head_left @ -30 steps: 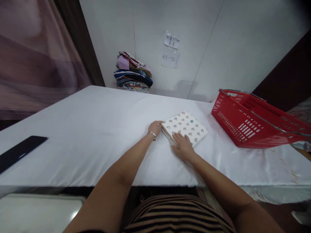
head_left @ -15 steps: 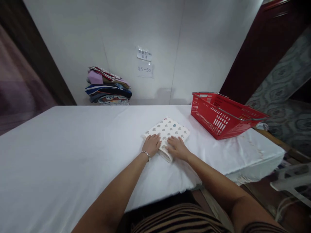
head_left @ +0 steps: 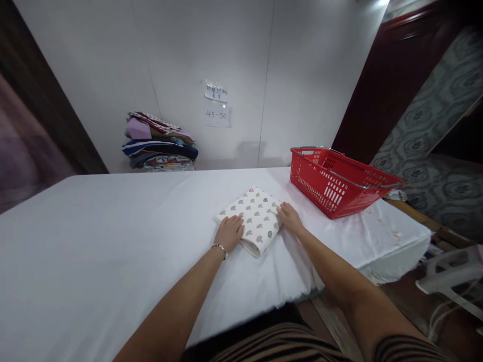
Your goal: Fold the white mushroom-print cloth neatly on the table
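White tbl (head_left: 132, 226): L hand (head_left: 229, 233) flat on cloth (head_left: 256, 211), R hand (head_left: 290, 219) @ its edge, grip unclear.

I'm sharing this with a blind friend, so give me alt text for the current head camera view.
A left hand and a right hand touch opposite sides of a folded white cloth printed with grey shapes, on a white-covered table. A red basket stands to the right; behind, stacked fabrics sit by a wall bearing a sheet reading 45-50.
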Action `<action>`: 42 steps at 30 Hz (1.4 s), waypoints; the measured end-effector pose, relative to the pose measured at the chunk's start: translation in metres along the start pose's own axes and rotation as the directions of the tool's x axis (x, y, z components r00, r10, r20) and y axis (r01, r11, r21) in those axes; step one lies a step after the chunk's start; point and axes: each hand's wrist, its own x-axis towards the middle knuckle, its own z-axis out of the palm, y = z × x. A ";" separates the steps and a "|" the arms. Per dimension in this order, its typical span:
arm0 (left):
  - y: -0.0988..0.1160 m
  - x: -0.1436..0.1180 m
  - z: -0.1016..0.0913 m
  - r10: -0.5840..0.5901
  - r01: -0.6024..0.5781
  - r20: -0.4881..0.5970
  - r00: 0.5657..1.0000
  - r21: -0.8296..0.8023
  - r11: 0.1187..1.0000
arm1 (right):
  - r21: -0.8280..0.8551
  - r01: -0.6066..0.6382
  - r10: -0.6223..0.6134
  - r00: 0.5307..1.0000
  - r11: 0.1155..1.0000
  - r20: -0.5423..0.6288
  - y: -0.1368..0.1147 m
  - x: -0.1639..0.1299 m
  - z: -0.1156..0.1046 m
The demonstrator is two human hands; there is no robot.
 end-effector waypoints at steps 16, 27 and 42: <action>-0.018 0.048 -0.008 -0.280 0.261 0.159 0.947 0.131 0.956 | -0.025 -0.216 0.218 0.962 0.976 0.163 0.020 0.057 -0.006; -0.016 0.045 -0.006 -0.277 0.241 0.155 0.948 0.217 0.946 | -0.167 0.332 -0.277 0.918 0.928 0.284 -0.060 0.124 0.032; -0.013 0.045 -0.007 -0.270 0.242 0.140 0.953 0.189 0.952 | -0.112 0.135 -0.081 0.917 0.984 0.390 -0.064 0.141 0.052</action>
